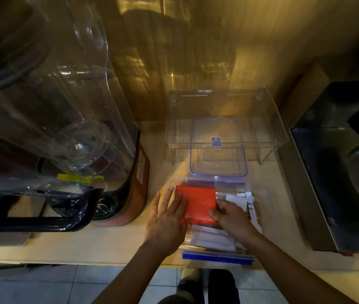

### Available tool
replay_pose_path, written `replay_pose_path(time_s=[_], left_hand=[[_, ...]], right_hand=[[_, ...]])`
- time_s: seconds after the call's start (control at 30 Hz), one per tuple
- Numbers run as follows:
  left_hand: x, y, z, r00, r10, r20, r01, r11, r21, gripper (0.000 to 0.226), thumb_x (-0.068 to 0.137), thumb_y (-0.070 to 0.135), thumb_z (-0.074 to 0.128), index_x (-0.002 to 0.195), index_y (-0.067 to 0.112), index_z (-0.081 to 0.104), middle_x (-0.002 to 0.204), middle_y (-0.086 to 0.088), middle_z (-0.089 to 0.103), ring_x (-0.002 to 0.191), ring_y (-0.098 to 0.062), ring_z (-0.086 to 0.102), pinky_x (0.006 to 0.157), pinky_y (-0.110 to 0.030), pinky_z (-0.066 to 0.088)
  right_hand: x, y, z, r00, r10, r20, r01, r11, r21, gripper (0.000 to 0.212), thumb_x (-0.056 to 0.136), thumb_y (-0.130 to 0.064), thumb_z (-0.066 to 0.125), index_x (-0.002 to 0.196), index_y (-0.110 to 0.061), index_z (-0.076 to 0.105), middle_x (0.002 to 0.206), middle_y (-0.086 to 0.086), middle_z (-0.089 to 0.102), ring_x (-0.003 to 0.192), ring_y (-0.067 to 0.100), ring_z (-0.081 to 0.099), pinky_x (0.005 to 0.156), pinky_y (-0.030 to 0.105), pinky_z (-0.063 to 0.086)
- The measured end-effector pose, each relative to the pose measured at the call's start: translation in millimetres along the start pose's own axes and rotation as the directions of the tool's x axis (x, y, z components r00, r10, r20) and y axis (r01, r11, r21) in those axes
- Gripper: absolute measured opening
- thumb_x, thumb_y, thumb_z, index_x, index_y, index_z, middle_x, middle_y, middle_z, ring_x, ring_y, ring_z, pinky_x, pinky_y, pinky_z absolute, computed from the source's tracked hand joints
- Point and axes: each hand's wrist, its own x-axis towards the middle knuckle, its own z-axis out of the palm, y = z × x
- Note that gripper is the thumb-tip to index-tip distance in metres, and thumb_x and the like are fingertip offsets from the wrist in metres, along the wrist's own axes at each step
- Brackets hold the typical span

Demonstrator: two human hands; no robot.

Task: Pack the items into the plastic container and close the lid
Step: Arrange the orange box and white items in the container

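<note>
A clear plastic container (248,255) with blue clips stands open at the counter's front edge. In its left half lies a flat orange-red packet (198,200), on top of white paper sachets (213,238). My left hand (167,222) lies flat, fingers spread, on the packet's left edge and the container's left rim. My right hand (233,218) pinches the packet's right lower corner. More white sachets (243,199) stand at the container's right. The clear lid (218,150) with a blue rim lies just behind the container.
A clear acrylic stand (268,119) straddles the lid's far half. A blender (69,132) with a clear cover and red base fills the left. A dark steel machine (338,172) stands at the right. The counter edge (64,262) runs below my wrists, tiled floor beyond.
</note>
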Motion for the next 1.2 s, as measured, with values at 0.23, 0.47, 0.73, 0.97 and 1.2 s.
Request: replay_pose_path(time_s=[0.23, 0.47, 0.73, 0.97, 1.2], left_hand=[[0.7, 3.9, -6.6, 0.999, -0.031, 0.016, 0.031, 0.999, -0.03, 0.059, 0.095, 0.048, 0.033, 0.146, 0.021, 0.022, 0.156, 0.003, 0.014, 0.144, -0.023, -0.014, 0.112, -0.044, -0.017], [-4.6, 27.8, -20.0, 0.954, 0.297, 0.034, -0.272, 0.911, -0.311, 0.03, 0.091, 0.022, 0.049, 0.12, 0.023, 0.057, 0.119, -0.002, 0.064, 0.107, -0.021, 0.059, 0.087, -0.031, 0.049], [16.4, 55.2, -11.3, 0.925, 0.25, 0.286, -0.202, 0.961, -0.187, 0.037, 0.091, 0.003, 0.044, 0.124, 0.014, 0.056, 0.119, -0.015, 0.063, 0.107, -0.032, 0.059, 0.092, -0.04, 0.049], [22.0, 58.9, -5.2, 0.91, 0.256, 0.326, -0.18, 0.952, -0.246, 0.038, 0.09, 0.01, 0.05, 0.126, 0.02, 0.056, 0.123, -0.011, 0.064, 0.109, -0.029, 0.06, 0.093, -0.039, 0.049], [19.1, 55.7, -1.9, 0.915, 0.122, 0.385, -0.062, 0.984, -0.164, 0.031, 0.095, 0.013, 0.046, 0.124, 0.017, 0.055, 0.118, -0.01, 0.064, 0.105, -0.027, 0.061, 0.091, -0.039, 0.051]], right_hand=[[-2.2, -2.4, -7.2, 0.996, -0.042, 0.078, 0.04, 0.999, 0.028, 0.016, 0.091, -0.018, 0.055, 0.098, -0.032, 0.059, 0.097, -0.005, 0.068, 0.092, 0.014, 0.065, 0.082, 0.028, 0.052], [-13.4, 6.2, -38.5, 0.966, -0.159, 0.206, 0.258, 0.693, -0.674, 0.016, 0.085, -0.024, 0.059, 0.099, -0.02, 0.066, 0.103, -0.001, 0.07, 0.099, 0.019, 0.062, 0.09, 0.037, 0.049], [-14.4, 32.3, -38.0, 0.937, -0.123, 0.328, 0.349, 0.237, -0.907, 0.031, 0.082, -0.021, 0.058, 0.112, -0.023, 0.061, 0.13, -0.001, 0.056, 0.131, 0.022, 0.035, 0.109, 0.052, 0.014], [-12.1, 32.2, -27.5, 0.934, -0.27, 0.234, 0.354, 0.612, -0.707, 0.023, 0.088, -0.01, 0.05, 0.102, -0.013, 0.068, 0.117, 0.002, 0.064, 0.124, 0.018, 0.043, 0.109, 0.042, 0.017], [-18.6, 33.0, -47.1, 0.939, -0.078, 0.336, 0.345, 0.237, -0.908, 0.035, 0.084, -0.021, 0.057, 0.119, -0.021, 0.056, 0.135, 0.004, 0.048, 0.134, 0.028, 0.03, 0.11, 0.055, 0.017]])
